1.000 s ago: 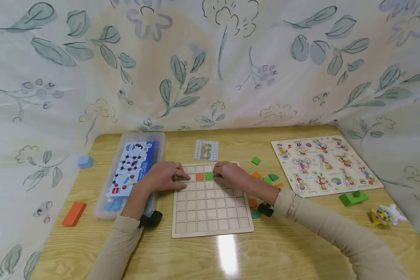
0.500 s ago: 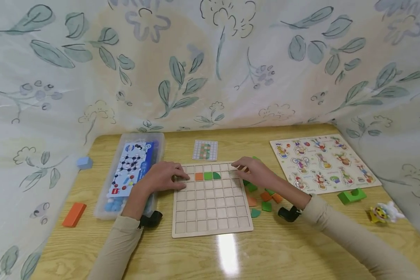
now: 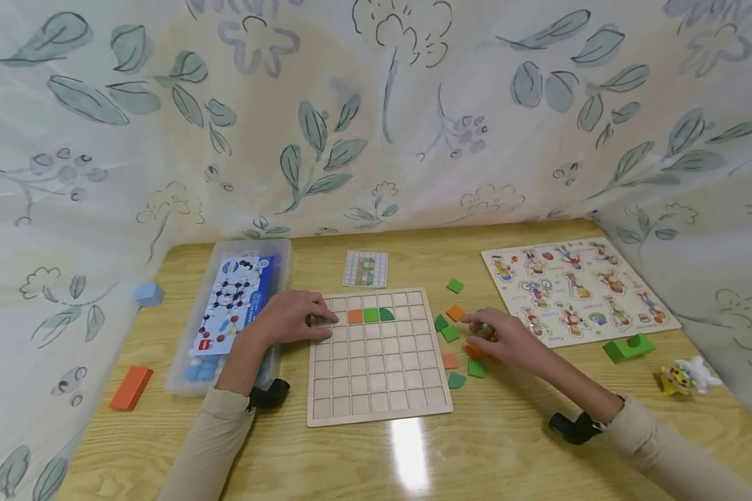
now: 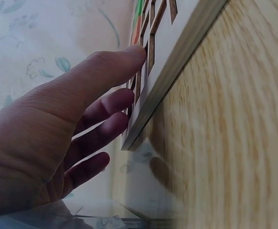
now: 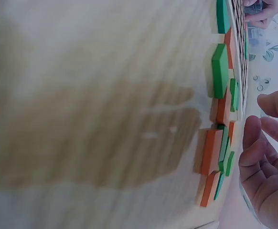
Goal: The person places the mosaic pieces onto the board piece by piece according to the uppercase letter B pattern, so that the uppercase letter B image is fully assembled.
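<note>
A wooden grid board [image 3: 376, 376] lies in the middle of the table. In one of its upper rows sit an orange square tile [image 3: 355, 316], a green square tile [image 3: 372, 315] and a dark green quarter-round tile [image 3: 386, 314]. My left hand [image 3: 292, 316] rests at the board's left edge; in the left wrist view its thumb [image 4: 115, 67] touches the board, fingers loosely bent. Over the loose tiles right of the board hovers my right hand [image 3: 504, 337], with loosely bent fingers and nothing seen between them. Orange tiles [image 5: 211, 152] and green tiles [image 5: 220, 71] lie below it.
A small pattern card [image 3: 365, 269] lies behind the board. On the left are a clear plastic case [image 3: 188, 379], a blue block [image 3: 149, 294] and an orange block [image 3: 131, 388]. A picture puzzle board [image 3: 579, 292], a green block [image 3: 629, 347] and a toy figure [image 3: 689, 376] lie right.
My right hand has let go of the dark green quarter-round tile in the grid, then moved right over the loose tiles. The left hand stays at the board's edge.
</note>
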Motion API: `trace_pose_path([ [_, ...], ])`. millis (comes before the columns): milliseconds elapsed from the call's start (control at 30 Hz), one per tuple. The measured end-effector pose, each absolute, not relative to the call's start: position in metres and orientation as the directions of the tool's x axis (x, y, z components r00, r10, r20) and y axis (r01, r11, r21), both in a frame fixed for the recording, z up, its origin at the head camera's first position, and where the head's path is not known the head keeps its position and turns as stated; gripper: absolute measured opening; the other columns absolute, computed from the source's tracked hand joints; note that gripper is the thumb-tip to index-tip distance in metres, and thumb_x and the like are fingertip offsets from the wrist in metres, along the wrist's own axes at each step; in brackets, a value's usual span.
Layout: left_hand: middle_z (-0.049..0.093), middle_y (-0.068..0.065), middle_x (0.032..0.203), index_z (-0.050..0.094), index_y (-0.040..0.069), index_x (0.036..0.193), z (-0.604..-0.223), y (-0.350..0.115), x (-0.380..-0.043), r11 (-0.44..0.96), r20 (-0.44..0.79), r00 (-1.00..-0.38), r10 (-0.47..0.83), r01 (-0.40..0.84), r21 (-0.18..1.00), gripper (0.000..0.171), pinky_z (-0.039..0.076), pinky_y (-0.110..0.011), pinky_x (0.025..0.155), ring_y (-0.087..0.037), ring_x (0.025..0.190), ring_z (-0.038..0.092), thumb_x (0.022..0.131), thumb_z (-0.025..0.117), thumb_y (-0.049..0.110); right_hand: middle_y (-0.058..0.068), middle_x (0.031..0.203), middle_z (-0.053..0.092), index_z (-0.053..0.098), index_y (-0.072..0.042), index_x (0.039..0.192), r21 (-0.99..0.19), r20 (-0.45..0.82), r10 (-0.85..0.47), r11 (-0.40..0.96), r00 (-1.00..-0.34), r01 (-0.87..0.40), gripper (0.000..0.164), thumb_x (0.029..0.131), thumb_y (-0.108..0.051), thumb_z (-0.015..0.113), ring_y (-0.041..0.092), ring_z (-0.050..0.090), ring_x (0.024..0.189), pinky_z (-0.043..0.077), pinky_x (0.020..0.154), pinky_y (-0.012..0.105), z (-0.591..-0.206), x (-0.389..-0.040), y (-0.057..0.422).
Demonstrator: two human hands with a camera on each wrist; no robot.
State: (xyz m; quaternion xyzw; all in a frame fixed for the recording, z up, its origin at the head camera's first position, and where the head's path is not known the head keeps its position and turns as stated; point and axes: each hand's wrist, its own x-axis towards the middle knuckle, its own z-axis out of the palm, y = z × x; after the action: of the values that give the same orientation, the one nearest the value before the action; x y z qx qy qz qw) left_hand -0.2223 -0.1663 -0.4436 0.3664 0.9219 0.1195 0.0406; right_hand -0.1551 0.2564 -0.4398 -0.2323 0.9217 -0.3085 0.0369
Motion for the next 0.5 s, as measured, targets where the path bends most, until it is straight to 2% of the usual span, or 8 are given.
trace_pose_path([
  [500,0.065,0.015,0.099,0.074,0.037,0.108,-0.444,-0.167,-0.223,0.718,-0.007,-0.741,0.672,0.649,0.251,0.027,0.043,-0.026,0.071,-0.004,0.082,0.054,0.085,0.069,0.049,0.008,0.102,0.065,0.066,-0.006,0.117,-0.611,0.099,-0.472,0.666,-0.876,-0.427,0.031,0.087,-0.011,0.071,0.0,0.053,0.071,0.046,0.06,0.021,-0.45,-0.139,0.269],
])
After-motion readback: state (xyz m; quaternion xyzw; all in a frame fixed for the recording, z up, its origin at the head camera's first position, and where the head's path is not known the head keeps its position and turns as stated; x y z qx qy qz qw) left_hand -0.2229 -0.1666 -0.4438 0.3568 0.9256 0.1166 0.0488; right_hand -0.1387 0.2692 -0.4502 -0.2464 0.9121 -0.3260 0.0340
